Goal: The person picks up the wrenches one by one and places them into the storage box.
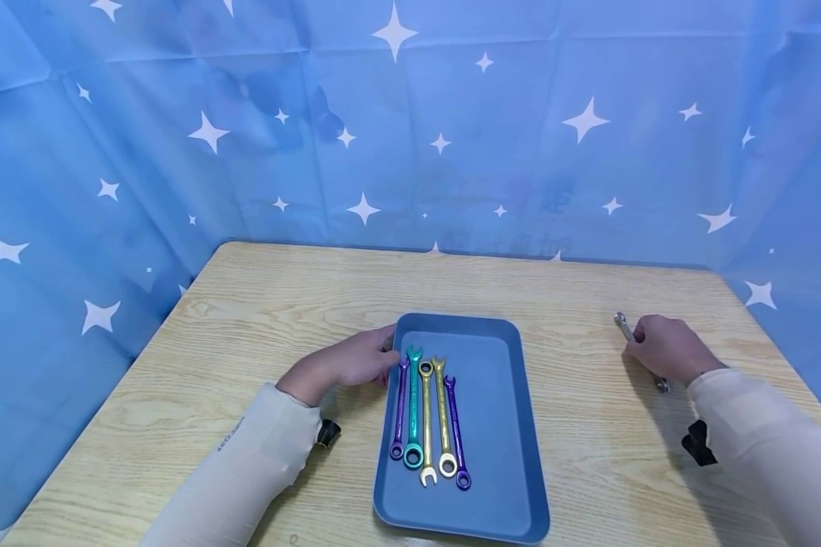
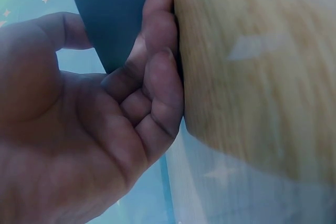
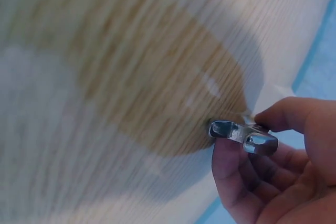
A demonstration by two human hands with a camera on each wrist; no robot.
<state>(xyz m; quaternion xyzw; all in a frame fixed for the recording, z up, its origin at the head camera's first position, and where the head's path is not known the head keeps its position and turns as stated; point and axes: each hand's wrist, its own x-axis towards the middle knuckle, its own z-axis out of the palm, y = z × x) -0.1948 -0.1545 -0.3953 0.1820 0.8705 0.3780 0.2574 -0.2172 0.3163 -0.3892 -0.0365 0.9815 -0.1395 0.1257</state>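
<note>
A blue tray (image 1: 496,380) lies on the table and holds several combination wrenches side by side: a purple wrench (image 1: 400,410), a green wrench (image 1: 413,403), two gold ones and another purple wrench (image 1: 455,429). My left hand (image 1: 356,358) grips the tray's left edge; the left wrist view shows its thumb on one side of the tray wall (image 2: 118,14) and curled fingers on the other. Off to the tray's right, my right hand (image 1: 670,348) pinches a silver wrench (image 3: 231,129) between thumb and fingers. Both wrench ends show, but its middle is hidden; whether it touches the tabletop I cannot tell.
The wooden table (image 1: 301,289) extends around the tray on all sides. Behind and beside it hangs a blue curtain (image 1: 451,175) with white stars. A black wrist camera (image 1: 698,443) sits under the right sleeve, another (image 1: 328,433) at the left wrist.
</note>
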